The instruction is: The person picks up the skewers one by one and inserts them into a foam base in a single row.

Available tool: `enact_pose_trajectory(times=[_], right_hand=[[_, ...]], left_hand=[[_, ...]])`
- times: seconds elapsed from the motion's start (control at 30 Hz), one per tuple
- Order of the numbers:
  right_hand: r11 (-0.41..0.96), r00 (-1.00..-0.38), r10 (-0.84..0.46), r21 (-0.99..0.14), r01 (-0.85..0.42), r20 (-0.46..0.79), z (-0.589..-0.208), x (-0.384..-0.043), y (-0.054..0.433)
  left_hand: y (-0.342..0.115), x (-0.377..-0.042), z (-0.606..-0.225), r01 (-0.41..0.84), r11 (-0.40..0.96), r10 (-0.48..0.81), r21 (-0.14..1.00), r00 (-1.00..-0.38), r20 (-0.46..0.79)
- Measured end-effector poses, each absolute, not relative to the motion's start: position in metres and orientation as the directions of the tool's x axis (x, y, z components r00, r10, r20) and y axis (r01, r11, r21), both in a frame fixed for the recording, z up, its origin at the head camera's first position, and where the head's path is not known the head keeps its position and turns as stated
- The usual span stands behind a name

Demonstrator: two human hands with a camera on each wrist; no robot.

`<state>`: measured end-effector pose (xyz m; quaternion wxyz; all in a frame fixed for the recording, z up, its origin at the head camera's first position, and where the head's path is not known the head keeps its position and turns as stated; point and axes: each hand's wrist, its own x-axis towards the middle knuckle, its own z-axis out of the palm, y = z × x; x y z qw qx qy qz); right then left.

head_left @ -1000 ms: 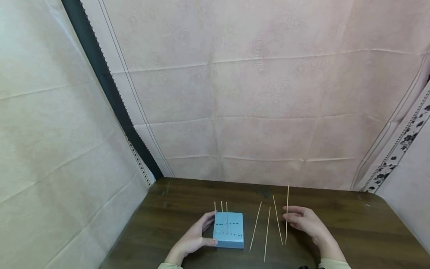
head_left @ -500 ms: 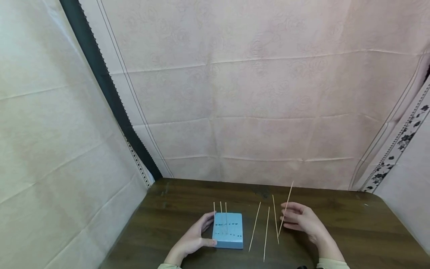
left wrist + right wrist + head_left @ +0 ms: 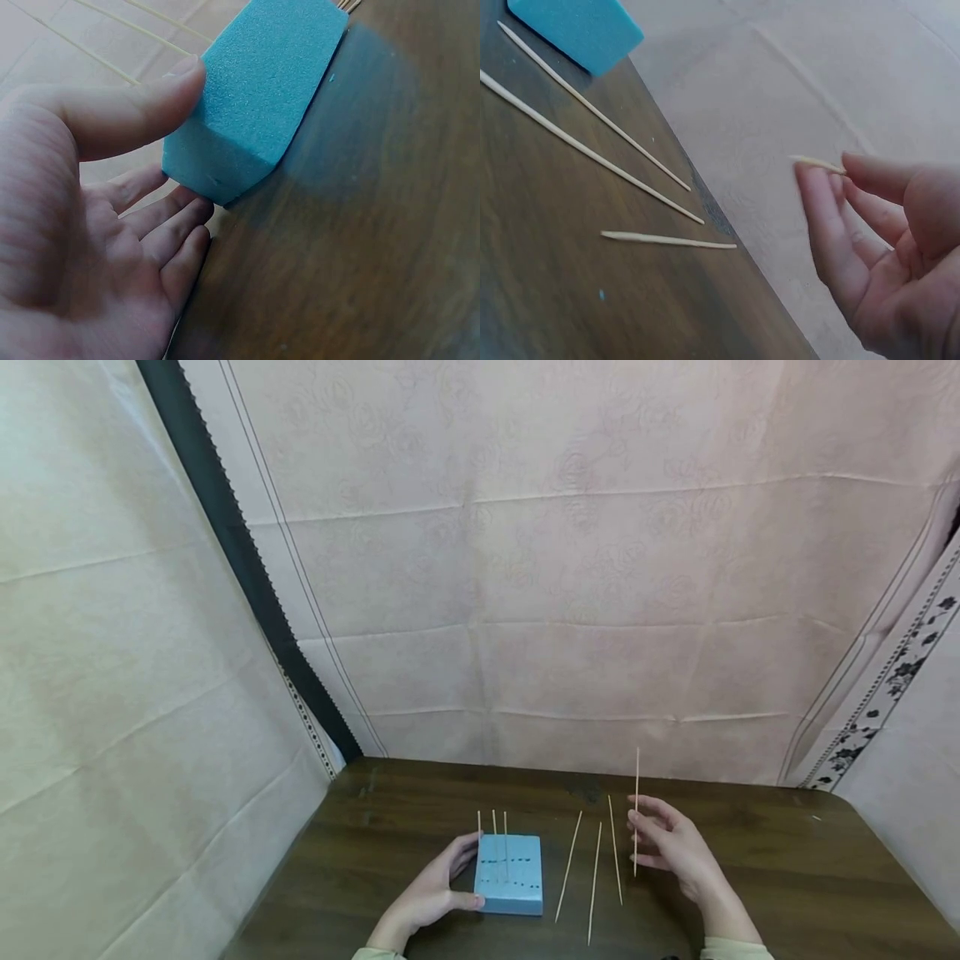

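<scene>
A light blue foam block (image 3: 517, 899) lies on the table with rows of small holes in its top. Three thin wooden skewers (image 3: 506, 823) stand upright in its left part. My left hand (image 3: 431, 891) grips the block's left side; the left wrist view shows the thumb on one edge of the foam (image 3: 262, 90) and fingertips at its lower end. To the right, my right hand (image 3: 681, 850) pinches another skewer (image 3: 637, 773) between thumb and fingers, upright in the head view. In the right wrist view, one pointed end of that skewer (image 3: 819, 163) sticks out past the fingertips.
Between block and right hand, three loose skewers (image 3: 596, 885) lie roughly side by side on the dark wooden table (image 3: 795, 868). Pale cloth (image 3: 585, 668) hangs behind the table and at both sides. A small blue crumb (image 3: 601, 295) lies near the loose skewers.
My right hand has picked one skewer up off the table and raised it, tilting it and then bringing it upright. The left hand and the block have stayed in place.
</scene>
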<state>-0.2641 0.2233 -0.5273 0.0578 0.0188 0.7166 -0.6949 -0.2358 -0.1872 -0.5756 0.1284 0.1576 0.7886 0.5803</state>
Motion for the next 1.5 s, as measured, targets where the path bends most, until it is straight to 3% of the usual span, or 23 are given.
enact_pose_trajectory(times=[0.27,0.7,0.97,1.5], right_hand=[[-0.028,-0.998,-0.034,-0.998,0.056,-0.055,-0.524,-0.264,0.205],[-0.093,-0.983,-0.185,-0.995,0.021,-0.004,-0.517,-0.253,0.164],[-0.065,-0.959,-0.284,-0.998,0.004,0.015,-0.521,-0.245,0.141],[-0.169,-0.988,-0.154,-0.985,0.040,-0.014,-0.527,-0.228,0.094]], left_hand=[[-0.186,-0.237,-0.575,0.107,0.279,0.400,0.954,-0.916,-0.014],[-0.185,-0.236,-0.575,0.104,0.271,0.405,0.957,-0.914,-0.015],[-0.186,-0.236,-0.574,0.114,0.273,0.404,0.955,-0.915,-0.006],[-0.186,-0.236,-0.573,0.124,0.259,0.411,0.958,-0.912,0.007]])
